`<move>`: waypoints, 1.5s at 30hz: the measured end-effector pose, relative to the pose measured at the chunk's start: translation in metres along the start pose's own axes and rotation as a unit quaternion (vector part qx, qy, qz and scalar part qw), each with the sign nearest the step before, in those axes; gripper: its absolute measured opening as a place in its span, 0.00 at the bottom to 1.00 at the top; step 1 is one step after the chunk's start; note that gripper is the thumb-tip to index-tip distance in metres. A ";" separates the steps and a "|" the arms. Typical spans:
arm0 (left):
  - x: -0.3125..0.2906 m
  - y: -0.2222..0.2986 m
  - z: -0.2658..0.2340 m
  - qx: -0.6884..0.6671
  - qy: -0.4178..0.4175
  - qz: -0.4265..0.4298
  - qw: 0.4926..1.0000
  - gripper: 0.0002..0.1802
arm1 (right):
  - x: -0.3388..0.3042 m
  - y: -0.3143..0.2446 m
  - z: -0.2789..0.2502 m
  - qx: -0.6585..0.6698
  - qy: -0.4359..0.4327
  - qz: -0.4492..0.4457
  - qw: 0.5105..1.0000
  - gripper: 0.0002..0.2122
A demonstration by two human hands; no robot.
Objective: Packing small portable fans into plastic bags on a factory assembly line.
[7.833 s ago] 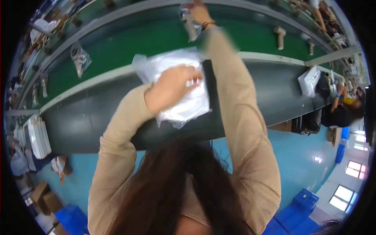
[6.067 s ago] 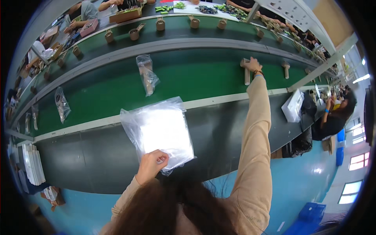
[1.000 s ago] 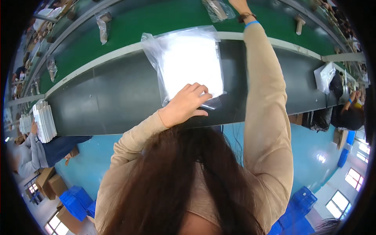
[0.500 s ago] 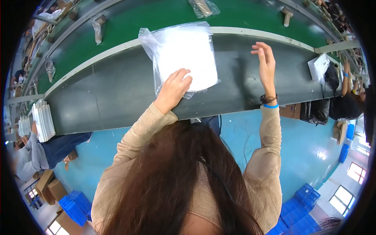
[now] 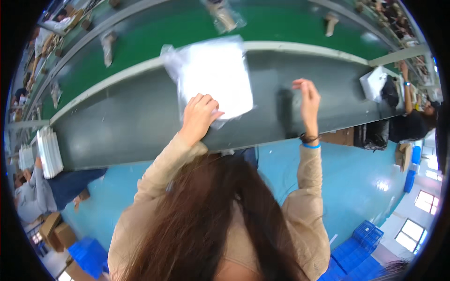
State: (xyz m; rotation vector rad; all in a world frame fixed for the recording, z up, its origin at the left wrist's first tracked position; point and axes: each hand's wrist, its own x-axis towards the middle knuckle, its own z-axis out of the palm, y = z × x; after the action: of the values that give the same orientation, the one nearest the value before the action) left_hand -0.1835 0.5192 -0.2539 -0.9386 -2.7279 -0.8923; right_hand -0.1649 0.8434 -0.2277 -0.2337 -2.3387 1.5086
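A flat white packet (image 5: 218, 77) in a clear plastic bag lies on the dark grey bench, its far edge over the pale rail. At its near left corner my left hand (image 5: 199, 117) grips it, fingers bent on top and thumb against the white surface. The underside of that grip is hidden. To the right, my right hand (image 5: 308, 100) hangs above the bench, apart from the packet. It holds nothing; its slightly bent fingers point left, and a shadow falls beside it.
A green conveyor (image 5: 276, 25) runs behind the bench (image 5: 126, 112), carrying bagged items. White stacked strips (image 5: 49, 152) stand at the far left beside a seated person. At the right end are a white package (image 5: 373, 84), a black bag and another person. Blue crates (image 5: 368, 234) stand on the floor.
The view has shifted slightly, so the packet appears lower and further left. My left hand still grips its near corner. My right hand has lowered and its fingers have drawn closer together.
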 end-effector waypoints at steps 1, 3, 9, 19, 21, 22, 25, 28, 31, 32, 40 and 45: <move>-0.003 -0.001 0.000 -0.001 0.009 0.003 1.000 0.12 | -0.003 0.007 0.001 -0.003 -0.008 -0.012 1.000 0.14; -0.005 -0.004 0.007 -0.018 -0.013 0.006 1.000 0.15 | -0.006 0.017 0.007 -0.014 -0.007 -0.011 1.000 0.13; -0.008 0.009 -0.002 -0.073 -0.067 -0.077 0.992 0.12 | -0.027 -0.002 0.034 -0.056 -0.080 -0.075 0.992 0.08; 0.003 0.001 0.004 -0.120 -0.054 -0.173 0.976 0.10 | 0.019 0.021 0.023 0.028 -0.054 -0.044 0.997 0.09; 0.007 -0.002 0.008 -0.119 -0.051 -0.168 0.977 0.13 | 0.067 0.049 -0.002 -0.008 -0.020 -0.034 0.999 0.11; 0.008 -0.001 0.008 -0.144 -0.053 -0.161 0.975 0.17 | 0.098 0.063 -0.016 -0.050 -0.006 -0.039 0.998 0.11; 0.011 -0.004 0.011 -0.196 -0.072 -0.134 0.969 0.23 | 0.197 0.098 -0.054 -0.202 0.118 -0.060 0.970 0.10; 0.010 -0.007 0.009 -0.251 -0.125 -0.145 0.949 0.27 | 0.293 0.129 -0.072 -0.430 0.165 -0.061 0.885 0.15; 0.011 0.002 0.008 -0.250 -0.150 -0.119 0.949 0.25 | 0.355 0.153 -0.075 -0.470 0.183 -0.081 0.860 0.24; 0.008 0.001 0.008 -0.246 -0.142 -0.126 0.951 0.25 | 0.373 0.164 -0.069 -0.465 0.179 -0.089 0.863 0.24; 0.012 0.003 0.013 -0.287 -0.105 -0.181 0.935 0.15 | 0.415 0.147 -0.078 -0.674 -0.001 0.121 0.729 0.24; 0.022 -0.001 0.019 -0.334 -0.049 -0.210 0.917 0.05 | 0.416 0.121 -0.141 -0.518 -0.012 0.082 0.851 0.39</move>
State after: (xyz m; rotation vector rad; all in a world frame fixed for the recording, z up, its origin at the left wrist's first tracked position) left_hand -0.1998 0.5411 -0.2636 -0.4527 -2.7831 -1.9898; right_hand -0.5039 1.1474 -0.2022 -0.6735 -2.9606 0.1244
